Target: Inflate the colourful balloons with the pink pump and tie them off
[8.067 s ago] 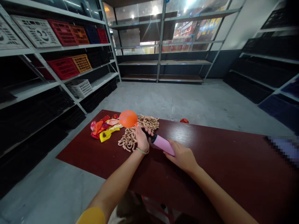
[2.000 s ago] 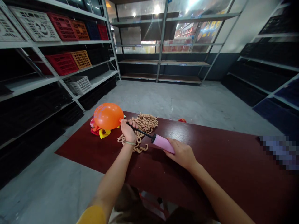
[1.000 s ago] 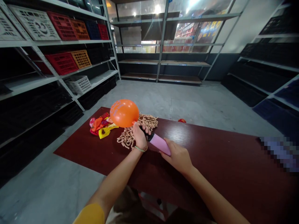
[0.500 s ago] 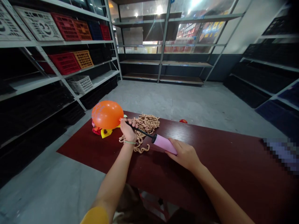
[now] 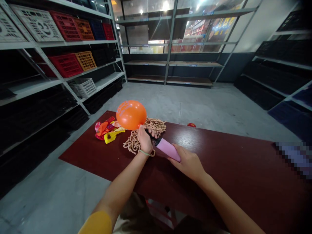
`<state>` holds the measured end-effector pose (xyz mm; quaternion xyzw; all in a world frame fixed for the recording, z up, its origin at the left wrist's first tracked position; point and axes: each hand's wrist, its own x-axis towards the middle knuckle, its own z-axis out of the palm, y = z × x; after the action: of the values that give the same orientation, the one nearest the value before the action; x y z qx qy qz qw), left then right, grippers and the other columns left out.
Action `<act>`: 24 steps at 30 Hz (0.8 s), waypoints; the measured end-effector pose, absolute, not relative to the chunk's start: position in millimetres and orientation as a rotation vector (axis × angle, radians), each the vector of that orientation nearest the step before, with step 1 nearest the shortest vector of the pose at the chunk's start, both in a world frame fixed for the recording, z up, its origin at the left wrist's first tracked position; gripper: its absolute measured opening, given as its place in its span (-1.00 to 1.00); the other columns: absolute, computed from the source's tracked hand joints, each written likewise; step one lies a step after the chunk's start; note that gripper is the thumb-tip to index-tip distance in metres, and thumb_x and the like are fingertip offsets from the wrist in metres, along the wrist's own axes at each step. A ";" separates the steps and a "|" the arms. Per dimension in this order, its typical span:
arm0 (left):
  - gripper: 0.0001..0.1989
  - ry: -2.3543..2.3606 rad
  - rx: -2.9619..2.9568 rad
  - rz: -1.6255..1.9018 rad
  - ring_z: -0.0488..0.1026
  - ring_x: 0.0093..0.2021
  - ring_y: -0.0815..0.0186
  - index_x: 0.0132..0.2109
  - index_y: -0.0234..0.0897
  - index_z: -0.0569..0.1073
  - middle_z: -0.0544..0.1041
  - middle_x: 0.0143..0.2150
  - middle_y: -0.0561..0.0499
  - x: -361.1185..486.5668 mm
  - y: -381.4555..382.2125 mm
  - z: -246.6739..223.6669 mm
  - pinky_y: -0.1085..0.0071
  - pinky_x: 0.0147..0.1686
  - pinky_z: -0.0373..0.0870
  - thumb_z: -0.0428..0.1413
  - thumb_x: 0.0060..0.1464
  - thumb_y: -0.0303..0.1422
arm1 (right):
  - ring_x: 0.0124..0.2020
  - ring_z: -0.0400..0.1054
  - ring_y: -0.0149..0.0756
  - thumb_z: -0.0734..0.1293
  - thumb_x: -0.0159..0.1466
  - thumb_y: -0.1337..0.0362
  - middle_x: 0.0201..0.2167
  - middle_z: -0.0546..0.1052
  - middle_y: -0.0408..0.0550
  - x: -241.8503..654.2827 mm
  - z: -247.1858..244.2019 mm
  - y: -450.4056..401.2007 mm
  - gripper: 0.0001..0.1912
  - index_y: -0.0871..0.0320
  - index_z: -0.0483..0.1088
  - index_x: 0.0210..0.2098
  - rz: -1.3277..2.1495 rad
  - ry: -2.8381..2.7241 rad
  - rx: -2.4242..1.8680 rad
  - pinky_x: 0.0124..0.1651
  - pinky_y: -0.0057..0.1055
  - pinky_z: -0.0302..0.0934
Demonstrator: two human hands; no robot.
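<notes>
An inflated orange balloon (image 5: 131, 114) with faint purple print sits at the black end of a hand balloon pump (image 5: 168, 150). My left hand (image 5: 145, 140) is closed round that black end, right at the balloon's neck; the nozzle itself is hidden by the fingers. My right hand (image 5: 191, 163) grips the pink barrel from the right. Behind and under my left hand lies a heap of beige, rope-like curly pieces (image 5: 156, 125). Left of it is a small pile of flat balloons (image 5: 106, 129), in red, orange, pink and yellow.
The dark red table (image 5: 219, 162) runs to the right, where a blurred purple item (image 5: 296, 159) lies near its edge. A small red object (image 5: 191, 124) shows at the far edge. Shelves with crates (image 5: 65, 65) stand left; metal racks (image 5: 170, 65) stand behind.
My left hand and the balloon have moved right, towards the pink barrel. The black rod that showed between them is now pushed in. The flat balloons have come into fuller view.
</notes>
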<state>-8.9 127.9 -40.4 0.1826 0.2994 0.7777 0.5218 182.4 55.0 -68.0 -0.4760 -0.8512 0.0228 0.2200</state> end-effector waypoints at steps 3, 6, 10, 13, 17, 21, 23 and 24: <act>-0.81 0.676 0.444 1.923 0.15 -0.69 0.46 -0.37 -0.19 0.18 0.16 -0.58 0.18 -28.0 133.5 -36.3 0.51 -0.70 0.14 -0.04 0.20 -0.28 | -0.11 0.50 -0.09 0.24 0.33 0.01 -0.03 0.54 0.10 188.6 -66.5 58.7 -0.44 0.22 0.23 0.19 0.055 -2.393 -1.277 -0.18 -0.24 0.36; -0.84 0.682 0.426 1.965 0.15 -0.68 0.46 -0.36 -0.19 0.17 0.15 -0.58 0.18 -43.5 137.2 -35.5 0.51 -0.69 0.12 -0.05 0.20 -0.30 | -0.11 0.49 -0.09 0.23 0.33 0.01 -0.01 0.53 0.11 192.6 -66.3 60.2 -0.46 0.22 0.23 0.18 0.027 -2.416 -1.250 -0.16 -0.24 0.35; -0.82 0.689 0.406 1.988 0.15 -0.68 0.48 -0.35 -0.19 0.17 0.16 -0.57 0.17 -43.6 136.4 -37.4 0.52 -0.69 0.11 -0.02 0.20 -0.28 | -0.14 0.50 -0.12 0.23 0.34 0.04 -0.05 0.55 0.08 189.0 -65.5 57.4 -0.49 0.22 0.24 0.16 0.012 -2.418 -1.247 -0.17 -0.26 0.34; -0.80 0.716 0.385 1.964 0.15 -0.69 0.48 -0.37 -0.20 0.17 0.16 -0.57 0.18 -27.2 132.7 -41.5 0.52 -0.69 0.11 -0.02 0.19 -0.25 | -0.17 0.50 -0.11 0.24 0.33 0.06 -0.09 0.56 0.07 182.6 -65.7 54.4 -0.50 0.23 0.25 0.15 -0.032 -2.392 -1.306 -0.23 -0.26 0.33; -0.78 0.793 0.429 1.881 0.16 -0.69 0.47 -0.37 -0.20 0.19 0.19 -0.58 0.18 -2.3 127.6 -49.6 0.52 -0.70 0.15 -0.04 0.20 -0.23 | -0.16 0.51 -0.11 0.26 0.30 0.05 -0.07 0.56 0.08 177.8 -69.5 52.9 -0.48 0.21 0.25 0.16 0.000 -2.323 -1.393 -0.26 -0.29 0.33; -0.79 0.807 0.396 1.865 0.17 -0.69 0.46 -0.36 -0.21 0.19 0.20 -0.58 0.18 5.7 126.2 -54.5 0.52 -0.70 0.16 -0.05 0.21 -0.22 | -0.14 0.51 -0.11 0.26 0.30 0.04 -0.06 0.56 0.08 180.2 -72.6 54.2 -0.47 0.19 0.25 0.16 0.068 -2.334 -1.399 -0.24 -0.31 0.33; -0.79 0.779 0.400 1.872 0.18 -0.68 0.45 -0.34 -0.20 0.21 0.21 -0.57 0.17 3.9 126.6 -54.0 0.51 -0.70 0.18 -0.05 0.21 -0.22 | -0.13 0.50 -0.10 0.26 0.30 0.04 -0.05 0.55 0.08 182.1 -72.4 54.9 -0.46 0.17 0.24 0.18 0.100 -2.345 -1.393 -0.24 -0.30 0.33; -0.79 0.765 0.411 1.874 0.19 -0.68 0.45 -0.34 -0.20 0.21 0.21 -0.57 0.17 1.9 127.0 -52.8 0.50 -0.70 0.18 -0.04 0.21 -0.21 | -0.12 0.50 -0.10 0.26 0.30 0.04 -0.05 0.55 0.07 182.7 -71.8 55.2 -0.46 0.16 0.24 0.19 0.120 -2.346 -1.390 -0.23 -0.29 0.34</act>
<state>1.9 127.0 -52.8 0.1710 0.3179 0.7792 0.5124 182.7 55.2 -71.8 -0.4983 -0.8414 0.0430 0.2046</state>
